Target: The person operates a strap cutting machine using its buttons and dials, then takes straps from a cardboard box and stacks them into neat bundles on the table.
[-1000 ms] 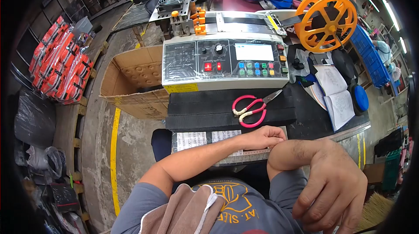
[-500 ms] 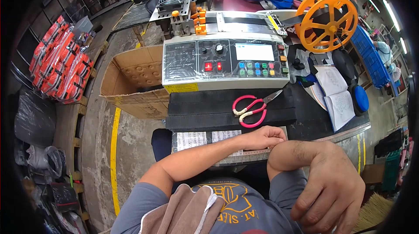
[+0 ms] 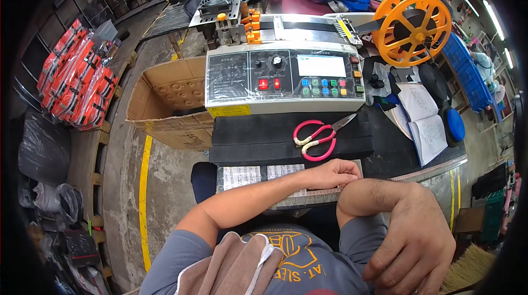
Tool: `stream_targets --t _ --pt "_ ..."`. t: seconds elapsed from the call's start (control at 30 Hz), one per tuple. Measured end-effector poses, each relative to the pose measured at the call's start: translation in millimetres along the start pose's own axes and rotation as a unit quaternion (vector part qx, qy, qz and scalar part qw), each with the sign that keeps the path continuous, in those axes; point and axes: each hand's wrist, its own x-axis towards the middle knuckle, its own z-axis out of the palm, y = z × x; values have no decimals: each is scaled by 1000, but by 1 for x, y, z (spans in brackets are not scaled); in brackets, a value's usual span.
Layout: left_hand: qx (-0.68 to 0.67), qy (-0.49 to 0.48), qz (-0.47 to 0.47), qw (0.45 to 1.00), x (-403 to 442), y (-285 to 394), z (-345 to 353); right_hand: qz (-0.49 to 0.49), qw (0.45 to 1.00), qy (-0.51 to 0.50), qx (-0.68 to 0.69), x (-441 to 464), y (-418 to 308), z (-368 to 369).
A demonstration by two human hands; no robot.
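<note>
My left hand (image 3: 333, 173) rests at the table's front edge with its fingers curled in, close against my right forearm; nothing shows in it. Under that arm lie white printed label sheets (image 3: 241, 177) and a measuring tape (image 3: 322, 191) along the edge. My right arm is folded back, and my right hand (image 3: 412, 243) hangs loosely beside my right upper arm, fingers bent and slightly apart, holding nothing visible. Scissors with pink handles (image 3: 316, 146) lie partly spread on black webbing strips (image 3: 247, 138), beyond my left hand.
Behind the webbing stands a strap-cutting machine (image 3: 280, 78) with lit red switches. An orange reel (image 3: 412, 25) feeds black strap into it. At left is an open cardboard box (image 3: 170, 122); at right, an open notebook (image 3: 426, 122) and a blue roll (image 3: 453, 124).
My right hand has shifted slightly left, toward my body. The orange reel's spokes stand at a different angle. My left hand and the scissors have stayed put.
</note>
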Motion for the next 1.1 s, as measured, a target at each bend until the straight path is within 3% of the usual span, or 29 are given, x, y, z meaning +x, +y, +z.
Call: stream_targets --t 0.43,0.73,0.93,1.1 --pt "6 0 1 1000 0 -2 -1 -21 998 -48 -31 1 2 -1" --pt "-10 7 -1 1000 -1 1 0 13 991 104 -78 0 9 -14" --pt "-14 10 2 1000 -1 2 1 72 988 111 -80 2 6 -21" --pt "-19 8 5 1000 0 1 1 55 994 68 -68 1 8 -23"
